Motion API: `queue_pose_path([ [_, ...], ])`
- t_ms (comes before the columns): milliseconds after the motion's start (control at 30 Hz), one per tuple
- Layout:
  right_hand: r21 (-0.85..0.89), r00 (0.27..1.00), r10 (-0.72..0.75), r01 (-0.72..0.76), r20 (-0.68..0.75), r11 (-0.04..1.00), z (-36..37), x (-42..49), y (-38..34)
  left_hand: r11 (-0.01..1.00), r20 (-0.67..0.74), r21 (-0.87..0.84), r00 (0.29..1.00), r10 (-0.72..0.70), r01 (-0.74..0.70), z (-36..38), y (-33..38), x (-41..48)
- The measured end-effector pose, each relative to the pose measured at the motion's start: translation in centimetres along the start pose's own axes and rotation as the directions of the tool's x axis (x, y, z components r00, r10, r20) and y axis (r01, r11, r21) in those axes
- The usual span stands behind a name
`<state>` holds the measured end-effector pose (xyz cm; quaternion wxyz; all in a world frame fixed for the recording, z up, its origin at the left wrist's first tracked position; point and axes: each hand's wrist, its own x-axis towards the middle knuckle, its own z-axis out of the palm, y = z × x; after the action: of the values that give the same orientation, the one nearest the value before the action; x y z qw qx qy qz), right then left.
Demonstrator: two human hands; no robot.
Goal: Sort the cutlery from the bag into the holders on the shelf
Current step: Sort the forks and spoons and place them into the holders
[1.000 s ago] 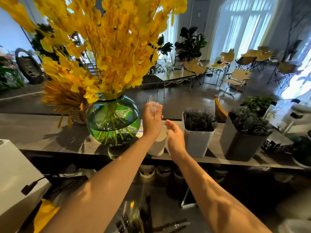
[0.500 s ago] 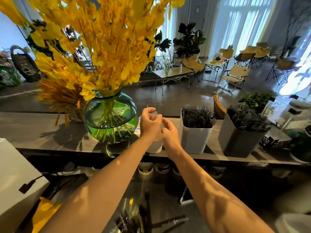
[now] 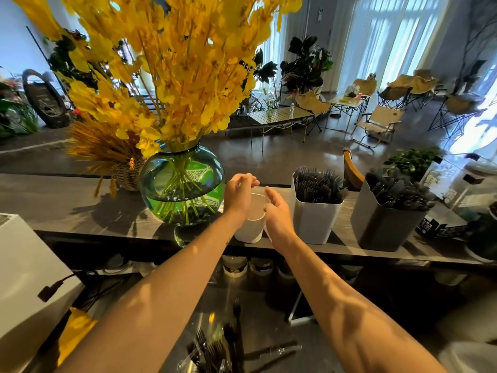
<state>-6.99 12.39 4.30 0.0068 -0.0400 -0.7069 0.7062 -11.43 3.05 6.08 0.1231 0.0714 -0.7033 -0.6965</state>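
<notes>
A small white cup holder [image 3: 248, 230] stands on the wooden shelf [image 3: 67, 208] between a green vase and a white holder [image 3: 314, 222] full of black cutlery. A grey holder [image 3: 384, 224] further right also bristles with black cutlery. My left hand [image 3: 238, 196] hovers over the cup's left rim with its fingers curled; whether they still pinch a clear piece I cannot tell. My right hand [image 3: 277, 215] rests against the cup's right side with relaxed fingers. The clear bag [image 3: 215, 351] of black forks lies on the counter below, between my forearms.
A round green glass vase [image 3: 183, 187] with tall yellow flowers stands just left of the cup. A small wicker basket [image 3: 129, 176] sits further left, a white box [image 3: 24, 267] at the near left. Potted plants [image 3: 411, 160] and packages crowd the shelf's right end.
My left hand came down from above the cup, where it held a clear piece, to the cup's rim. The clear piece no longer shows. My right hand closed in on the cup's side.
</notes>
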Motion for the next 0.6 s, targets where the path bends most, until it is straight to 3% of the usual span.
queue_pose_path([
  [200,-0.047,0.999,-0.040,0.040,-0.002,0.998,-1.2,-1.9,-1.4,0.994,0.005,0.019,0.994,0.106,-0.106,-1.7,0.5,-1.9],
  [400,0.067,0.996,-0.093,0.094,-0.012,0.993,-1.4,-7.9,-2.2,0.997,0.010,-0.015,0.997,0.074,-0.074,-4.3,-0.7,-6.6],
  [600,0.093,0.999,0.015,-0.011,-0.033,0.996,-0.2,-12.6,2.3,0.996,0.138,-0.005,0.986,0.089,-0.089,-8.2,-4.6,-13.8],
])
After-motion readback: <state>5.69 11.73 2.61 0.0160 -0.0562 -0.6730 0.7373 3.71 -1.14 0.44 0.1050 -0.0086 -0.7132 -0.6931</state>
